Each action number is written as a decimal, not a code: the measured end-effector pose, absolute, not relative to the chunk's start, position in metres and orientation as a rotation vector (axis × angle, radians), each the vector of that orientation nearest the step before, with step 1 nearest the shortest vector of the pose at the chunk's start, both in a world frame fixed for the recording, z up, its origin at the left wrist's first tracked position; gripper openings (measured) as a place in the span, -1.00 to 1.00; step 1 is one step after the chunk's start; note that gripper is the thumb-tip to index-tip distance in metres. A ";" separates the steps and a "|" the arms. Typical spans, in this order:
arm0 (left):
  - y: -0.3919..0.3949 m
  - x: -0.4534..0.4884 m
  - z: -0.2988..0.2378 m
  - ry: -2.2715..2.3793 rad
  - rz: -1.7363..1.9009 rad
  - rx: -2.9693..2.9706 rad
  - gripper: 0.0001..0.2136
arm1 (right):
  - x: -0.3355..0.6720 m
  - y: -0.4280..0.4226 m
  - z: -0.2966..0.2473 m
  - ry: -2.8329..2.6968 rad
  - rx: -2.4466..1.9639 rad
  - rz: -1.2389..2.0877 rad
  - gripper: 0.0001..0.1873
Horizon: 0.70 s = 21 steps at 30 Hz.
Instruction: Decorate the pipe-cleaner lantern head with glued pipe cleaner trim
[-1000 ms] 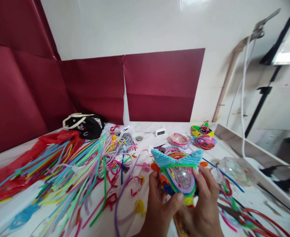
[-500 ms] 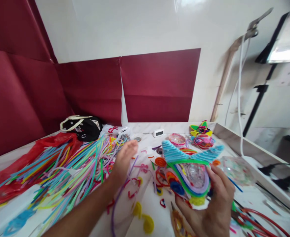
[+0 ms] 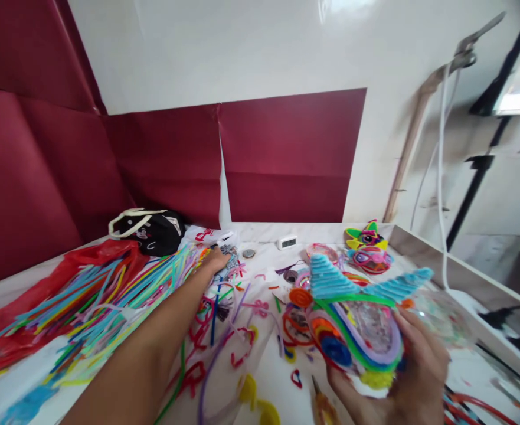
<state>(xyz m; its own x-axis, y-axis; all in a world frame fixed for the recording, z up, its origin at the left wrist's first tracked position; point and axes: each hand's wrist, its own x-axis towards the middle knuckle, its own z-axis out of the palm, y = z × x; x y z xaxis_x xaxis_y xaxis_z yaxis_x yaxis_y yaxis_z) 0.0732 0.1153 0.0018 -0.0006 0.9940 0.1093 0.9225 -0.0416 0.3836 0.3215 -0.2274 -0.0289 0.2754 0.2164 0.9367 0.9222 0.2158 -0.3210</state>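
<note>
My right hand grips a colourful pipe-cleaner craft from below and the right. The craft has two light-blue ribbed fins on top, a clear middle framed by lilac, green and blue bands, orange and blue coils on its left side, and a yellow tuft at the bottom. My left arm stretches far forward, and my left hand touches a heap of silvery tinsel-like pieces. Its fingers are too small and partly hidden to read. Beside that arm lies a broad pile of loose pipe cleaners.
A red plastic bag and a black bag lie at the left. A small white digital clock stands at the back. Two finished-looking bright crafts sit back right. Red-handled pliers and scissors with orange handles lie in front.
My left hand has moved forward and left, from above the middle of the table to the silvery heap. The craft in my right hand appears slightly farther right and lower.
</note>
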 end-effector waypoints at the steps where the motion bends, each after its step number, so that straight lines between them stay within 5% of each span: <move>1: 0.114 0.075 -0.003 2.001 0.487 2.096 -0.63 | 0.322 -0.228 -0.028 -1.215 -1.277 -0.717 0.19; 21: 0.071 0.085 -0.023 1.624 0.214 2.461 -0.59 | 0.317 -0.230 -0.022 -1.211 -1.252 -0.687 0.22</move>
<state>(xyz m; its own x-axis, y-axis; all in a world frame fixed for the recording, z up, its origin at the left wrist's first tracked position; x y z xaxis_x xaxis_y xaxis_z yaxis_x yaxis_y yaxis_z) 0.0853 0.0712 -0.0232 0.3911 0.9202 0.0179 0.8935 -0.3843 0.2324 0.3170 -0.2295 -0.0217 0.2828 0.2103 0.9358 0.9113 0.2454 -0.3306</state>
